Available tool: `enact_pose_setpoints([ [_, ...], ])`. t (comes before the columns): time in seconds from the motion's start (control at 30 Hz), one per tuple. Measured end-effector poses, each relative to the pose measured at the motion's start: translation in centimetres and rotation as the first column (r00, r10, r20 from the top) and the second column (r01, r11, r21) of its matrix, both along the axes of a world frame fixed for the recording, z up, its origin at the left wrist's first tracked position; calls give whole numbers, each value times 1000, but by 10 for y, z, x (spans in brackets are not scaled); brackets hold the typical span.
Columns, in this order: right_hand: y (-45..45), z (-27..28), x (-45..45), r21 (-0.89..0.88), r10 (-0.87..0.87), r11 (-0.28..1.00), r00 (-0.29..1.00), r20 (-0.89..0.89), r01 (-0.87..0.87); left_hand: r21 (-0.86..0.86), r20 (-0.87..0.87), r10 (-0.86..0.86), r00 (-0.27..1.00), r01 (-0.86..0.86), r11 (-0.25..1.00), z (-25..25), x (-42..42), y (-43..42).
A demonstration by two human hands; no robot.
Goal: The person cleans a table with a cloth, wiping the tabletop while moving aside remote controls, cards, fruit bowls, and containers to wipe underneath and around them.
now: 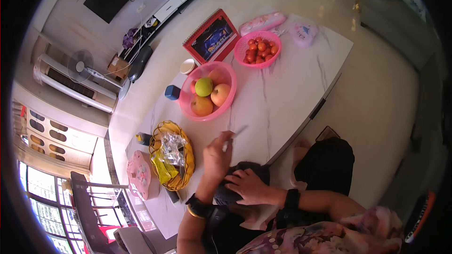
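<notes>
My left hand (219, 154) is closed round a small knife (241, 130), its slim greyish blade pointing up and right over the marble-patterned table (292, 94). The knife's handle is mostly hidden by my fingers. Lower down, my right hand (248, 186) lies flat with its fingers spread on my dark-clothed knee (256, 171), holding nothing. Beyond the knife stands a pink bowl (230, 101) with apple-like fruit and one green fruit (204, 86). To the left of my left hand is a yellow woven basket (190, 160) with clear and yellow wrappers.
A pink perforated basket (238, 56) of small red fruit, a red desk calendar (212, 36), a paper cup (187, 66) and a blue box (172, 92) stand farther back. A pink case (303, 34) lies at the far end; a pink container (139, 174) sits at the left edge.
</notes>
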State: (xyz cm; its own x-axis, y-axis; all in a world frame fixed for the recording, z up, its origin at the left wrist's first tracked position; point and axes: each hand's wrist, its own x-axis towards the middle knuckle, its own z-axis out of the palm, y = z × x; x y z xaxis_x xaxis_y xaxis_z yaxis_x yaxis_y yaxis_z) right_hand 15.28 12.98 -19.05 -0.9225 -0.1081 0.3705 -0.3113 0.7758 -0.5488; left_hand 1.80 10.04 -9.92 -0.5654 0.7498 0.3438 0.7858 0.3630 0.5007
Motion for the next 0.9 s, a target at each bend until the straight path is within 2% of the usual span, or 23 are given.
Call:
enact_pose_setpoints([
  [0.1, 7, -4, 1, -4, 39, 999, 999, 13, -39, -94, -156, -213, 965, 200, 975, -16, 8, 34],
  [0.13, 9, -7, 2, -21, 76, 997, 997, -15, -76, -102, -240, -208, 948, 188, 977, -24, 6, 39],
  [0.17, 12, -9, 4, -39, 111, 993, 993, -39, -113, -100, -229, -217, 949, 199, 975, -31, -1, 43],
  [0.23, 24, -9, 11, -51, 110, 993, 994, -27, -111, -61, -285, -73, 956, 58, 996, -39, -17, 40],
  [0.33, 65, 0, 28, -187, 107, 974, 987, -117, -128, -49, -274, 86, 958, -104, 993, -42, -37, 29],
  [0.4, 111, 9, 38, -318, -31, 948, 988, -150, -19, -92, -306, 121, 944, -155, 984, -49, -42, 25],
  [0.43, 139, 11, 43, -306, -147, 947, 980, -135, 100, -136, -344, 153, 927, -210, 968, -51, -44, 22],
  [0.47, 169, 30, 50, -269, -315, 917, 949, -28, 296, -163, -378, 128, 917, -202, 966, -57, -46, 20],
  [0.5, 201, 41, 48, -210, -446, 879, 894, -43, 428, -163, -378, 134, 916, -208, 964, -61, -46, 21],
  [0.53, 236, 40, 44, -149, -571, 803, 817, 85, 577, -165, -383, 125, 915, -201, 966, -65, -43, 23],
  [0.57, 268, 39, 34, -105, -668, 729, 737, 105, 676, -169, -386, 110, 916, -187, 968, -68, -40, 25],
  [0.6, 303, 20, 22, -98, -719, 691, 695, 17, 717, -222, -339, 100, 936, -183, 958, -71, -36, 26],
  [0.67, 346, -2, -4, -22, -836, 540, 539, 96, 841, -216, -351, 72, 933, -156, 964, -80, -38, 25],
  [0.7, 347, 12, -14, 35, -845, 522, 511, 157, 852, -202, -362, 56, 930, -136, 970, -82, -41, 24],
  [0.77, 336, 4, -34, 92, -880, 475, 470, 64, 875, -197, -318, 108, 942, -177, 964, -82, -41, 23],
  [0.9, 282, -11, -51, 107, -754, 646, 653, -67, 756, -218, -185, 122, 975, -162, 962, -74, -40, 20],
])
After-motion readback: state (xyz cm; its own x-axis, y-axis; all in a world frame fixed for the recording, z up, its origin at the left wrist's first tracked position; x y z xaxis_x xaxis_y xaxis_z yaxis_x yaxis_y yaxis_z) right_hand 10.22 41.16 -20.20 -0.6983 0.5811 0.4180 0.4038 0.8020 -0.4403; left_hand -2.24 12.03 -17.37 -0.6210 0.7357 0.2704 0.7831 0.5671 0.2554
